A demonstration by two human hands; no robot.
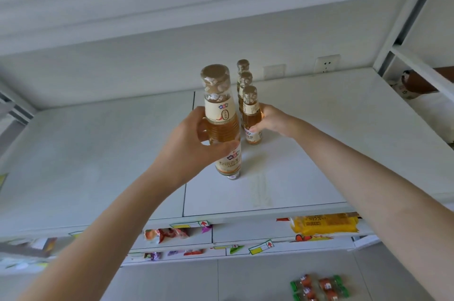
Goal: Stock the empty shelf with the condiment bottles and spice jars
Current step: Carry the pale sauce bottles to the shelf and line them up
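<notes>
In left hand (pixel 188 147), nearest bottle (pixel 221 113); in right hand (pixel 271 120), next bottle (pixel 250 113).

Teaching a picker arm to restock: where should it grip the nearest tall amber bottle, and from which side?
Grip the tall amber bottle round its ribbed middle, between its labels, from the left, as the left hand does. It is upright and slim, so a mid-height hold should steady it; the second bottle, held by the right hand, crowds its right side.
</notes>
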